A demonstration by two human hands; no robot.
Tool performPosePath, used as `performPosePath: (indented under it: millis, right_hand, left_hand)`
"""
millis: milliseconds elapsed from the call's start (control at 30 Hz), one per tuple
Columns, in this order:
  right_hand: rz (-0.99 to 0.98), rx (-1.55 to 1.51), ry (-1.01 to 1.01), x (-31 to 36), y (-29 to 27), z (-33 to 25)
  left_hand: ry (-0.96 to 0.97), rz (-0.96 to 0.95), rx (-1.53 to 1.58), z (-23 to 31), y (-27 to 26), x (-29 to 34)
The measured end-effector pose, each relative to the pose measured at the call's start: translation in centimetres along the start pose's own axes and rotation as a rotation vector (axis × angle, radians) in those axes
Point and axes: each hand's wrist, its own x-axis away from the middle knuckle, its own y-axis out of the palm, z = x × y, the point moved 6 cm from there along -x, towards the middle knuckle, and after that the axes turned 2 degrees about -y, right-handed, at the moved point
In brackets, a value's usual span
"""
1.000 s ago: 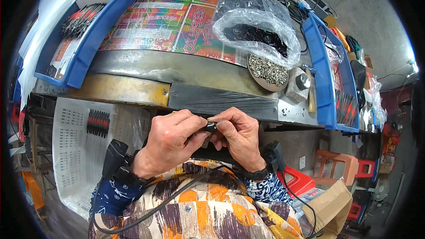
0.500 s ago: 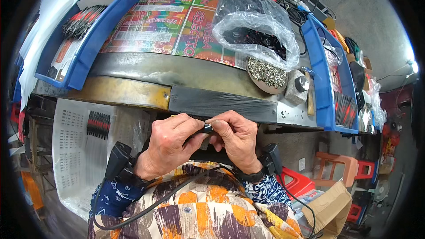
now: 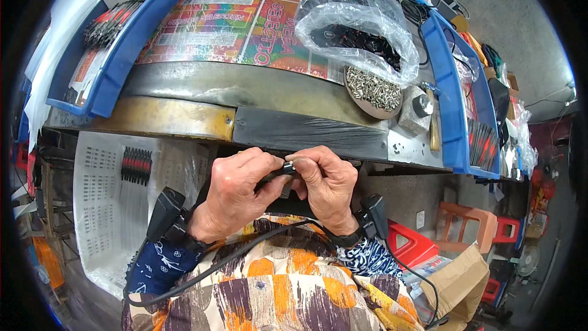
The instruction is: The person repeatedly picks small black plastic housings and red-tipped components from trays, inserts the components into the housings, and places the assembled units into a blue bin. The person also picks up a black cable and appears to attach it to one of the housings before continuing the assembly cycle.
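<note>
Just in front of the bench's near edge, my two hands meet at a small black rod-like piece (image 3: 280,172) with a shiny metal bit at its right end. My left hand (image 3: 239,189) is closed in a pinch around the black piece, hiding most of it. The thumb and fingers of my right hand (image 3: 326,187) are pressed together at the metal end; whether that bit is separate or part of the rod I cannot tell. Beyond my right hand, a round bowl (image 3: 362,108) heaped with small silvery metal parts (image 3: 375,91) sits on the bench.
Blue bins (image 3: 113,83) (image 3: 452,122) with black-and-red sticks flank the bench. A clear plastic bag (image 3: 349,6) of dark parts lies behind the bowl, beside a capped bottle (image 3: 415,116). A white basket (image 3: 101,214) with similar sticks (image 3: 136,165) stands left; stools (image 3: 465,220) stand right.
My hands stay joined in nearly the same place. The black piece shows a little more between my fingers, its metal end tilted slightly upward. The whole view has shifted a little.
</note>
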Motion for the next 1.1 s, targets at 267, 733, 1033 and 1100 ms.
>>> performPosePath:
  millis: [267, 733, 1033, 1100]
  right_hand:
    - [-0.133, -0.222, 0.272, -0.2, 0.2, 1.2]
    - [-0.174, -0.218, 0.38, -0.2, 0.4, 0.9]
    - [-0.025, -0.146, 0.242, 0.4, 0.7, 0.9]
    - [-0.059, -0.164, 0.209, 0.2, 0.7, 0.7]
  left_hand:
    - [0.051, 0.03, -0.101, -0.2, -0.1, 0.2]
    - [0.163, 0.047, -0.261, 0.6, 0.2, 0.7]
    - [0.158, 0.066, -0.248, 0.6, 0.2, 0.5]
    - [0.128, 0.041, -0.183, 0.4, 0.0, 0.3]
